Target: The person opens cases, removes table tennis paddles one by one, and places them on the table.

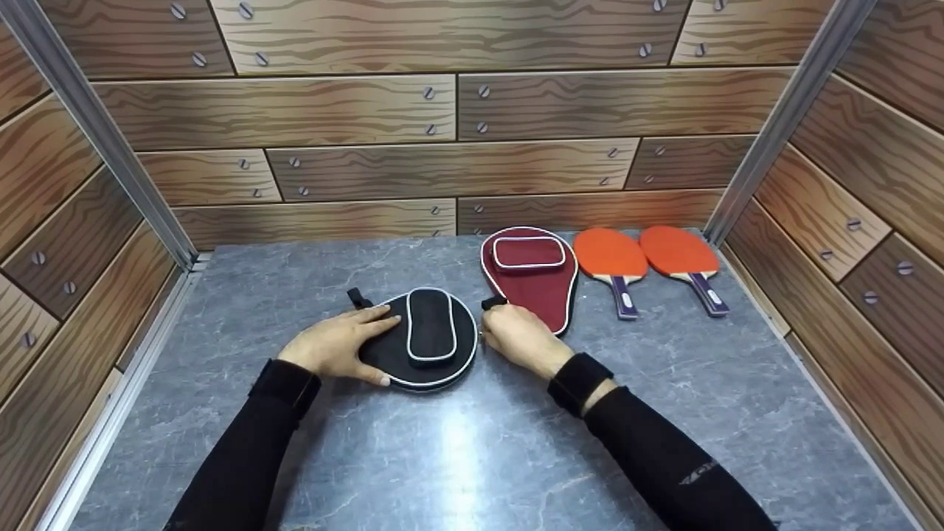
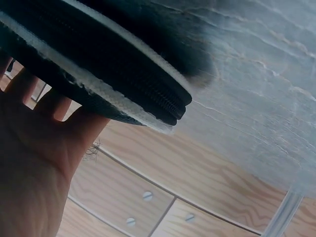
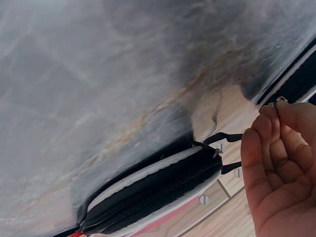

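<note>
A black table tennis paddle case (image 1: 387, 350) with white piping and a raised front pocket (image 1: 431, 324) lies flat on the grey table. My left hand (image 1: 343, 343) rests spread on its left side, fingers over the top and thumb along the near edge. The zippered side (image 2: 143, 81) of this case faces the left wrist camera. At the case's right edge, my right hand (image 1: 516, 335) pinches a small metal zipper pull (image 3: 281, 100) between thumb and fingertips. Just beyond that hand lies a dark red paddle case (image 1: 527, 287), its lower part overlapped by the hand.
Two orange-faced paddles, one (image 1: 611, 254) beside the red case and another (image 1: 678, 254) farther right, lie with purple handles toward me. A black strap (image 1: 358, 298) sticks out behind the black case. Wood-patterned walls (image 1: 361, 173) enclose the table at the back and sides.
</note>
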Tool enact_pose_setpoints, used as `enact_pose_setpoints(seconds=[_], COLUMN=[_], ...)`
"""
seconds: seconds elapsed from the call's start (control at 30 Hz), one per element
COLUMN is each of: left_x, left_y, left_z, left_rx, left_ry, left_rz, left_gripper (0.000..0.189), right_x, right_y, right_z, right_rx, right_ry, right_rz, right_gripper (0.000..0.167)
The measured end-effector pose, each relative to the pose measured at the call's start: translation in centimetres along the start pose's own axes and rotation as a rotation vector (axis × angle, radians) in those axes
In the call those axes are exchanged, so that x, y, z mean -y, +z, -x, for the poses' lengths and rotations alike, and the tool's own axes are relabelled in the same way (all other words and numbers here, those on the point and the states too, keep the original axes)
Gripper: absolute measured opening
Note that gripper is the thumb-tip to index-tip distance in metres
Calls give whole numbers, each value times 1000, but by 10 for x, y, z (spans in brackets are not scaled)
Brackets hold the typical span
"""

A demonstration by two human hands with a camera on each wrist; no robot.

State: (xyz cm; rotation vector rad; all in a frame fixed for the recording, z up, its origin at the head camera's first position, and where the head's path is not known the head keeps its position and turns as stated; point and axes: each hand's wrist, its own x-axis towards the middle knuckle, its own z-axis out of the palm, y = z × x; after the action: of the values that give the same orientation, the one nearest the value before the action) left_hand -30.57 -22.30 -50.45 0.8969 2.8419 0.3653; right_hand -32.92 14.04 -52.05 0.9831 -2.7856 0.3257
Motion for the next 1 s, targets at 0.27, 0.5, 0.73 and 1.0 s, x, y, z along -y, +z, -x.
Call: enact_pose_setpoints(seconds=[0.27,0.5,0.73,1.0], left_x=[-2,-1,-2,-9], left_y=[1,2,4,4], left_z=[-3,-6,-8,-13], left_rx=[-11,-34,-68,-76], left_ry=[-30,-58,-105,-156], left_rz=[-4,-20,-36,-47], left_gripper=[111,111,110,109], right_x=[1,4,10,16], right_y=[1,0,0,2], right_z=[2,4,4,5], right_rx=[-9,0,7,14], right_ry=[-30,-29,-69,-80], right_rz=[10,-1,11,-7], right_gripper=[18,21,18,22])
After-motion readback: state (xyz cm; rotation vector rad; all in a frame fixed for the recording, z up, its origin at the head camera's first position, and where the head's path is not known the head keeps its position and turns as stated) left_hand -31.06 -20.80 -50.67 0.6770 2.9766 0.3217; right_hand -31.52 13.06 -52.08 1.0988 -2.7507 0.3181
